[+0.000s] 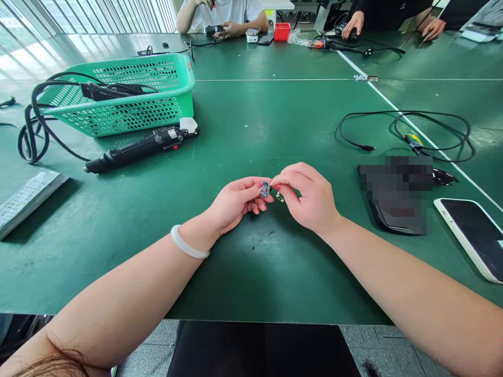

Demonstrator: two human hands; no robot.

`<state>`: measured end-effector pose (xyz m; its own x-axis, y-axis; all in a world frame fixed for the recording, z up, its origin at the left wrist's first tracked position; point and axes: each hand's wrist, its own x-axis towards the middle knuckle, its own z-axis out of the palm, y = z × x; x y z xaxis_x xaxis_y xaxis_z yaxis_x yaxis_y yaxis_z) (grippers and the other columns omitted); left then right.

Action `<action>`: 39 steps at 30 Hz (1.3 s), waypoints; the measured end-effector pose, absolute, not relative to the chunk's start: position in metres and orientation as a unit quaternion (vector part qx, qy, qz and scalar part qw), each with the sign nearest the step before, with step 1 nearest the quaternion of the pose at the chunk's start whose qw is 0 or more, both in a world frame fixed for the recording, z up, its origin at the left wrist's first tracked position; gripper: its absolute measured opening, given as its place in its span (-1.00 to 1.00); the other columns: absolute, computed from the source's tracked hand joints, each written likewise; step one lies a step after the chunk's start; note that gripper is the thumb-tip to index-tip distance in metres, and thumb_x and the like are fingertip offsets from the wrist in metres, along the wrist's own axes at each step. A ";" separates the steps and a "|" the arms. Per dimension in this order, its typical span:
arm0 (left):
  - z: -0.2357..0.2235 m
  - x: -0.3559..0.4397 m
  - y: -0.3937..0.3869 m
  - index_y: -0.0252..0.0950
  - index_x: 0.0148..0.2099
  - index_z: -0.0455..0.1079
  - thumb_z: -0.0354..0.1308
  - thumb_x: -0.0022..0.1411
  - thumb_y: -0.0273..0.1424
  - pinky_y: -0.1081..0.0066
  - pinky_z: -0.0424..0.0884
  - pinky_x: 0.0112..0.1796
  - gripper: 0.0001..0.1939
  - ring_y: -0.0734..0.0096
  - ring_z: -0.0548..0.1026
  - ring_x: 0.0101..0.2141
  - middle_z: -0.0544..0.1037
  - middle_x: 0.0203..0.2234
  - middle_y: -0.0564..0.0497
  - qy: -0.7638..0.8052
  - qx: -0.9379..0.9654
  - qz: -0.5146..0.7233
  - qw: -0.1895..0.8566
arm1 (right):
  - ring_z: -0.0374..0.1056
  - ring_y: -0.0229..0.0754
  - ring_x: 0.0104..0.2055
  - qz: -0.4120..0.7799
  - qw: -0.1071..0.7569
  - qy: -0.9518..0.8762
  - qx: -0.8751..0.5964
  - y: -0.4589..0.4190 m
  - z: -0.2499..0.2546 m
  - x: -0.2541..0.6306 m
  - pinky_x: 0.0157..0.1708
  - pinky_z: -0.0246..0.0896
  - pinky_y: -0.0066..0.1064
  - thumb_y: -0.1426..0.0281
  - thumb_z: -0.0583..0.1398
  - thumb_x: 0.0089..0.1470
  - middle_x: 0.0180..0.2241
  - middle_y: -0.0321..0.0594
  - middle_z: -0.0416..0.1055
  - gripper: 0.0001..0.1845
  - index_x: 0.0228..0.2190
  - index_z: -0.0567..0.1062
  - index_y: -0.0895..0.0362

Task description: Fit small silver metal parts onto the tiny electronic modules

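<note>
My left hand (238, 204) pinches a small blue-grey electronic part (265, 188) between thumb and fingers, above the green table. Close against it, the fingertips of my right hand (308, 196) are pressed together at the part's right side. A tiny pale metal piece (280, 197) shows just below the right fingertips; whether those fingers grip it or the blue-grey part is hard to make out. A white band circles my left wrist.
A green basket (133, 112) with black cables stands at the left, a black electric screwdriver (141, 149) before it. A paper stack (29, 201) lies far left. At right are a coiled cable (436, 118), a blurred dark object (396, 196) and a phone (471, 235). Two people sit opposite.
</note>
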<state>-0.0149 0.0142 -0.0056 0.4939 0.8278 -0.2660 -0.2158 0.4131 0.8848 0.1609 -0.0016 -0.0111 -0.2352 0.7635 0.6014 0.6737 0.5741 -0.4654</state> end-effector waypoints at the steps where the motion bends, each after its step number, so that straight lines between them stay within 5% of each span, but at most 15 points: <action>1: -0.005 -0.015 0.014 -0.38 -0.17 0.46 0.16 0.18 -0.43 0.51 0.26 -0.48 -0.83 0.60 0.39 -0.55 0.53 -0.49 -0.01 0.373 0.408 0.352 0.755 | 0.37 -0.15 -0.25 0.060 0.415 -0.774 -0.475 -0.002 -0.011 0.162 -0.20 0.30 -0.23 0.42 0.06 0.20 -0.32 -0.20 0.46 -0.74 -0.34 0.55 0.01; 9: -0.005 -0.014 0.018 -0.35 -0.26 0.32 0.05 0.23 -0.55 0.56 0.32 -0.43 -0.95 0.64 0.43 -0.52 0.53 -0.47 0.00 0.401 0.308 0.420 0.753 | 0.38 -0.10 -0.18 0.116 0.259 -0.785 -0.551 0.004 -0.022 0.180 -0.16 0.27 -0.21 0.50 0.15 0.08 -0.29 -0.22 0.53 -0.81 -0.36 0.57 0.07; 15: -0.007 -0.013 0.017 -0.35 -0.21 0.32 0.11 0.23 -0.51 0.52 0.37 -0.35 -0.94 0.63 0.48 -0.46 0.56 -0.33 -0.04 0.410 0.363 0.392 0.739 | 0.36 -0.17 -0.28 0.147 0.203 -0.780 -0.573 0.007 -0.023 0.178 -0.31 0.21 -0.31 0.52 0.14 0.05 -0.38 -0.26 0.48 -0.81 -0.50 0.51 0.08; 25: -0.009 -0.011 0.015 -0.38 -0.18 0.35 0.13 0.22 -0.54 0.44 0.39 -0.30 -0.90 0.59 0.50 -0.44 0.55 -0.36 0.00 0.408 0.408 0.372 0.727 | 0.31 -0.20 -0.33 0.152 0.254 -0.768 -0.568 0.006 -0.017 0.175 -0.33 0.16 -0.34 0.51 0.09 0.09 -0.41 -0.26 0.43 -0.83 -0.50 0.39 0.10; 39: -0.009 -0.010 0.015 -0.37 -0.14 0.34 0.08 0.25 -0.57 0.46 0.41 -0.30 -0.88 0.60 0.50 -0.45 0.56 -0.40 0.01 0.411 0.405 0.375 0.726 | 0.38 -0.22 -0.38 0.162 0.286 -0.775 -0.540 0.002 -0.019 0.173 -0.37 0.20 -0.36 0.52 0.11 0.09 -0.41 -0.26 0.51 -0.84 -0.39 0.47 0.10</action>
<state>-0.0102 0.0151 -0.0093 0.3819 0.8768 -0.2923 -0.2115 0.3908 0.8958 0.1734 0.0020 -0.0186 -0.2535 0.9293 0.2686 0.7442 0.3647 -0.5596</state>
